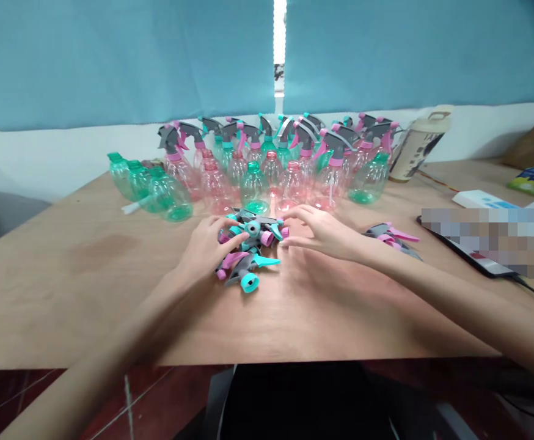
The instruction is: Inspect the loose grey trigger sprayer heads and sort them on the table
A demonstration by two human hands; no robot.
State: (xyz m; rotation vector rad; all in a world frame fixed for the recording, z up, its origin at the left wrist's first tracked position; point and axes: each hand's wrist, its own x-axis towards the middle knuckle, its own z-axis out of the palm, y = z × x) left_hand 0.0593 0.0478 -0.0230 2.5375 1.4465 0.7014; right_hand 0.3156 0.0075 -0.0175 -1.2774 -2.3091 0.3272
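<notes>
A small heap of trigger spray heads, grey with pink or teal parts, lies on the wooden table between my hands. My left hand rests against the heap's left side, thumb and fingers apart around a few heads. On the right side my right hand has its fingers spread, the tips close to the heap; whether they touch it I cannot tell. One spray head with a teal collar lies nearest me. Behind the heap stand a clear green bottle and a pink bottle, both without spray heads.
Several bottles with spray heads stand in rows at the back. Open green bottles lean at the left. More spray heads lie beyond my right forearm, near a phone-like device with a cable. A large jug stands behind.
</notes>
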